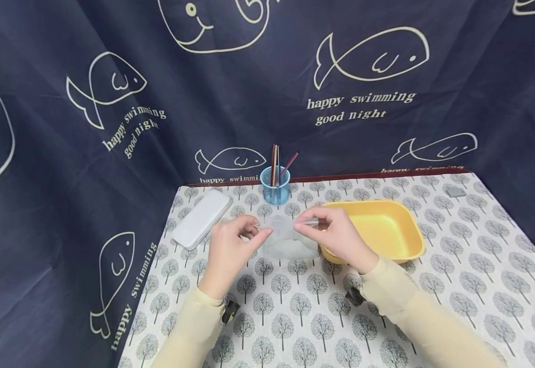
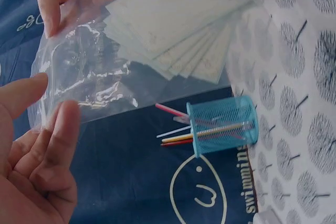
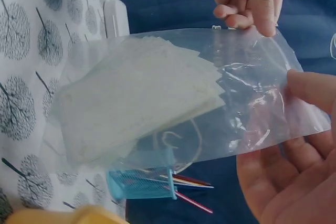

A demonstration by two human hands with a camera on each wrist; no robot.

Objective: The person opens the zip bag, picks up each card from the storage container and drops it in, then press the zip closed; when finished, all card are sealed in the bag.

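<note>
A clear plastic bag (image 1: 290, 248) hangs between the two hands over the table, its top edge uppermost. Inside it lie several thin, pale sheets with zigzag edges (image 3: 136, 87), fanned out toward the bottom of the bag; the left wrist view shows the same sheets (image 2: 178, 19). My left hand (image 1: 235, 245) pinches the left end of the bag's top edge between thumb and fingers. At the right end, my right hand (image 1: 336, 232) pinches the same edge. Whether the bag's mouth is sealed cannot be told.
Behind the bag stands a blue mesh pen cup (image 1: 276, 193) with several pens or sticks. A white case (image 1: 202, 220) lies at the left, a yellow basin (image 1: 416, 245) at the right. A small grey block (image 1: 456, 191) sits far right. Dark curtains (image 1: 249, 102) surround the table.
</note>
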